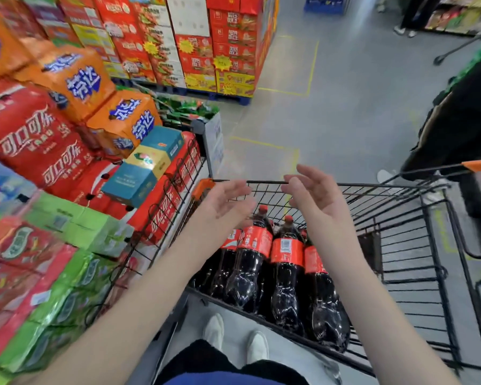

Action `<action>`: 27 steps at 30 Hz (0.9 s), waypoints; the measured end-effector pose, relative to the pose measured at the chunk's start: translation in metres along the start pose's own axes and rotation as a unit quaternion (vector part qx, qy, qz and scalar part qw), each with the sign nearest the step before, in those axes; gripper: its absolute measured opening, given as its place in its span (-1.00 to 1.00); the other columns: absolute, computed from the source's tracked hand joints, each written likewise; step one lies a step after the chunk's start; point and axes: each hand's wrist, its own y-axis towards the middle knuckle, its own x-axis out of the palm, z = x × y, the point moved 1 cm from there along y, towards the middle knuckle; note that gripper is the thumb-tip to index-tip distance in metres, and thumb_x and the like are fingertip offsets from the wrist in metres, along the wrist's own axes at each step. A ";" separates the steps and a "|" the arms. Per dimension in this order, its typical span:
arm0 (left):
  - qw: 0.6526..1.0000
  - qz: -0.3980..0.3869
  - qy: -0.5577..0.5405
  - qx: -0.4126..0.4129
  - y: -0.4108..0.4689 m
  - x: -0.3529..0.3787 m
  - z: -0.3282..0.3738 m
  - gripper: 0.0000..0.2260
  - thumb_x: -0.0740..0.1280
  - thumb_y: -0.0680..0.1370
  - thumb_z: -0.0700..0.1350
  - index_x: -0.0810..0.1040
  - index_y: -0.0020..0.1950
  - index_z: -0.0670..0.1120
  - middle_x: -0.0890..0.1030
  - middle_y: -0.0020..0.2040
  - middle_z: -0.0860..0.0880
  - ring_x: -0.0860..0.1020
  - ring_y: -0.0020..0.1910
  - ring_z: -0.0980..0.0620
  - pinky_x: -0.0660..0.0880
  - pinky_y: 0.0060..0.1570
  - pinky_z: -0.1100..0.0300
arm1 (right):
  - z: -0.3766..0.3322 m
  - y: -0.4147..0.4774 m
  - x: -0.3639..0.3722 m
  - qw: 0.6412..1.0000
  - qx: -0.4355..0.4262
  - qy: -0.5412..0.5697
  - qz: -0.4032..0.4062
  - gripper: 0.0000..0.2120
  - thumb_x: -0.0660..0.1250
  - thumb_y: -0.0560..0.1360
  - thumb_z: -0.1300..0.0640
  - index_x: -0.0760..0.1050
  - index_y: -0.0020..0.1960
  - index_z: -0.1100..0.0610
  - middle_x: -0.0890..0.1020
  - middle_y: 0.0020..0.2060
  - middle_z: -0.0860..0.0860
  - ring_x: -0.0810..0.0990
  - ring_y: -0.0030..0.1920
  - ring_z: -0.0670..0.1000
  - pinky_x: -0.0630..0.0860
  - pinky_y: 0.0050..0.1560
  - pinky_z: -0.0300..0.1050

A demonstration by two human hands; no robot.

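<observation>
Wire cart [372,187]: holds one shrink-wrapped pack of cola bottles [286,262] with red labels. The pack lies in the near-left corner of the basket, caps toward the far rim and bases at the near rim. Open basket room lies between the pack and the right rim.

Left hand [225,201] and right hand [314,195] are over the caps, palms facing each other. Fingers are wide and relaxed, holding nothing.

Forearms cover parts of the outer bottles, so the bottle count cannot be told. The cart's right side is cut by the frame edge.

The left rim sits close against stacked drink cartons [39,140]. A second cart's orange handle [479,165] and a person in black [461,120] are near the right rim. Open floor [331,107] lies beyond the far rim.
</observation>
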 end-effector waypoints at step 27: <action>0.957 -0.043 0.081 -0.274 0.043 -0.062 -0.100 -0.53 0.51 0.47 0.29 0.48 0.31 0.24 0.59 0.26 0.26 0.63 0.21 0.20 0.52 0.28 0.17 | 0.222 0.155 0.055 0.910 0.344 -0.230 0.008 -0.17 0.45 0.49 -0.31 0.36 0.52 0.23 0.53 0.35 0.12 0.52 0.36 0.17 0.44 0.34 0.01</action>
